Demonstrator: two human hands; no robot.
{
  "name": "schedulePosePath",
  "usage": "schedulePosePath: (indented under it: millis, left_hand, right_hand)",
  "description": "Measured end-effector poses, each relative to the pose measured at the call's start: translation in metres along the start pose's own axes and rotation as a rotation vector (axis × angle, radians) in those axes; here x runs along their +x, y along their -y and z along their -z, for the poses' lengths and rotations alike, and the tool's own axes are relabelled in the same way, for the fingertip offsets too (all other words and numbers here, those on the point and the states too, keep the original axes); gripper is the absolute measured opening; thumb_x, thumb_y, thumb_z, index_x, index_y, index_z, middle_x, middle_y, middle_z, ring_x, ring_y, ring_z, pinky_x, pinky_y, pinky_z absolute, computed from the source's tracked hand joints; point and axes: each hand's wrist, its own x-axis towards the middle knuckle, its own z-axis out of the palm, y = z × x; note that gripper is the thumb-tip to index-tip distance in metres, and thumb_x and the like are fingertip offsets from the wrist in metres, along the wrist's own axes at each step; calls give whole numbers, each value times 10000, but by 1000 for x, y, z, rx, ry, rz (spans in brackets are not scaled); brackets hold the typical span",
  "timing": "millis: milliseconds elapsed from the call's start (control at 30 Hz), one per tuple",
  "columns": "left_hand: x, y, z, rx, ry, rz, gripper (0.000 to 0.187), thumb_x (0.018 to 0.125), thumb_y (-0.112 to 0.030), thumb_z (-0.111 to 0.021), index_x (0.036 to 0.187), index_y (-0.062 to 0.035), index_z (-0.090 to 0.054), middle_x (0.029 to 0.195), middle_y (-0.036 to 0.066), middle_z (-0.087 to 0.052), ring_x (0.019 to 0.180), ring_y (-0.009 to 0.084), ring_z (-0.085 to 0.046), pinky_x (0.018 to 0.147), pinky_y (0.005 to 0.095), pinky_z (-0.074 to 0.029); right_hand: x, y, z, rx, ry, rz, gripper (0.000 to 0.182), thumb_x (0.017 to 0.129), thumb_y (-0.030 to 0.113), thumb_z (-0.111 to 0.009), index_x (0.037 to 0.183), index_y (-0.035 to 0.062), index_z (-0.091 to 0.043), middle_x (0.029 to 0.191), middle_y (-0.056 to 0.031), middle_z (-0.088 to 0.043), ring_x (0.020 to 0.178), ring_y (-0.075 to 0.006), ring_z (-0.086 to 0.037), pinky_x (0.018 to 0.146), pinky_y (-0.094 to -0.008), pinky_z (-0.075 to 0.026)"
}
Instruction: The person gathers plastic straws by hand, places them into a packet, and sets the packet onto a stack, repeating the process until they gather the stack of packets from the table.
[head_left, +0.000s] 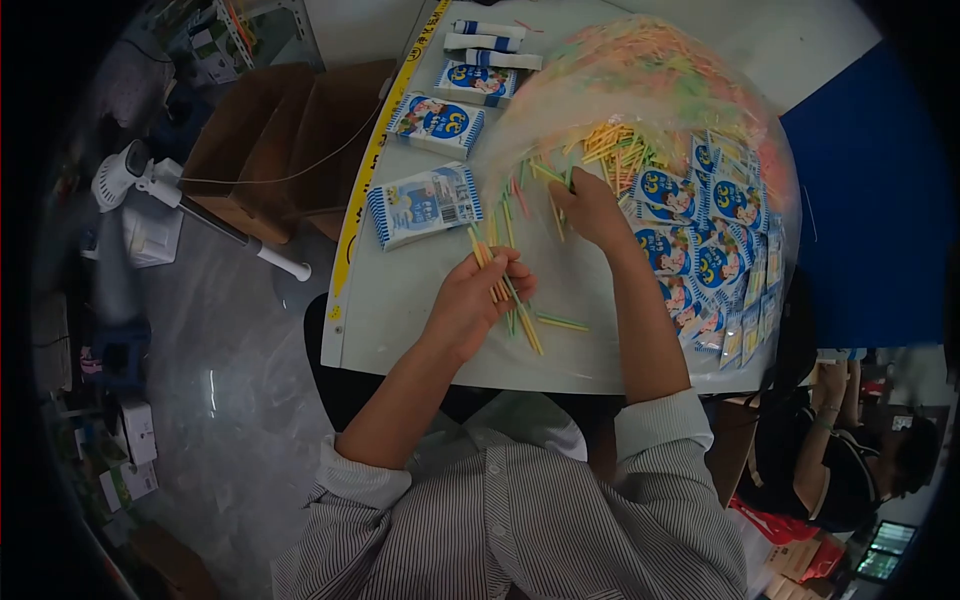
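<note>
My left hand [468,303] is closed around a small bunch of thin coloured sticks [486,262], yellow, orange and green. They poke out above and below the fingers. My right hand [592,208] reaches to the edge of a big clear plastic bag [545,110], its fingers pinched at some thin sticks; the fingertips are partly hidden. Beside it lies a loose heap of yellow and orange sticks [612,145]. Two or so more sticks [562,322] lie on the table near my left hand. A blue-and-white packet [425,205] sits just beyond my left hand.
More packets [437,122] and several folded white-and-blue strips [490,43] line the table's left side. Many small packets [668,195] fill the right side, under clear plastic. Cardboard boxes [245,150] and a white pole-mounted device [215,212] stand left. Another person [830,450] is at right.
</note>
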Motion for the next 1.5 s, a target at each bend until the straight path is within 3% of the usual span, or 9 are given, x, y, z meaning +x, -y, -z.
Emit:
schedulePosePath:
  millis: [167, 367, 500, 567, 700, 867, 1000, 1267, 1500]
  left_hand:
    - [13, 1, -23, -23, -66, -39, 195, 890, -166, -379, 988, -20, -462, 875, 65, -530, 881, 181, -530, 791, 312, -439]
    - [26, 27, -44, -167, -1, -47, 190, 876, -236, -435, 962, -69, -460, 891, 27, -523, 838, 107, -501, 724, 277, -431]
    - [31, 26, -44, -180, -93, -89, 191, 878, -217, -432, 1008, -77, -435, 910, 32, -512, 800, 108, -507, 683, 277, -442]
    - [35, 23, -40, -199, -110, -120, 189, 883, -196, -418, 1023, -71, -428, 897, 43, -515, 795, 121, -515, 677, 281, -445]
    - [36, 11, -35, -132, -155, -154, 202, 889, -143, -388, 1067, -49, -405, 856, 74, -522, 796, 165, -534, 686, 301, -452]
    - [39, 13, -30, 27, -50, -104, 171, 876, -125, -409, 1016, -30, -431, 828, 79, -522, 808, 186, -539, 701, 315, -457]
    - [39, 11, -24, -81, -47, -87, 127, 866, -110, -417, 954, -26, -456, 837, 84, -521, 802, 191, -540, 695, 315, -454]
    - [34, 9, -31, -64, -17, -28, 149, 878, -141, -405, 969, -31, -447, 868, 82, -518, 828, 197, -538, 720, 311, -447]
    - [37, 16, -39, -94, -10, -131, 137, 888, -139, -381, 976, -51, -438, 920, 68, -524, 887, 167, -519, 774, 300, -423]
  right_hand:
    - [-58, 23, 22, 426, 68, 39, 191, 818, 163, -492, 770, -22, -494, 625, -135, -533, 564, -210, -529, 523, -305, -405]
    - [-90, 40, 11, -150, -83, 260, 176, 791, 150, -526, 827, -20, -502, 810, -153, -535, 602, -258, -519, 534, -329, -427]
    - [-98, 40, 9, -78, -83, 242, 203, 764, 131, -552, 916, 4, -512, 938, -164, -523, 685, -274, -546, 566, -319, -448]
    - [-99, 35, 14, 248, -158, 423, 194, 757, 115, -559, 931, 30, -545, 928, -162, -538, 710, -274, -566, 592, -305, -453]
    - [-73, 4, 18, 383, -211, 169, 175, 744, 108, -574, 905, 41, -582, 846, -148, -564, 702, -266, -574, 603, -294, -453]
    - [-44, 3, -3, -117, -265, 6, 222, 711, 219, -609, 732, 0, -579, 725, -153, -574, 657, -291, -570, 599, -342, -451]
    - [-38, -2, -11, -175, -249, 13, 264, 706, 253, -596, 687, -8, -564, 712, -175, -571, 653, -323, -560, 612, -372, -447]
    - [-70, 15, 10, 243, -346, 82, 104, 710, 65, -601, 705, -22, -543, 611, -90, -566, 547, -143, -558, 518, -240, -439]
    - [-95, 23, 5, 260, -248, 285, 136, 788, 74, -548, 887, -19, -562, 754, -110, -572, 617, -137, -562, 531, -228, -441]
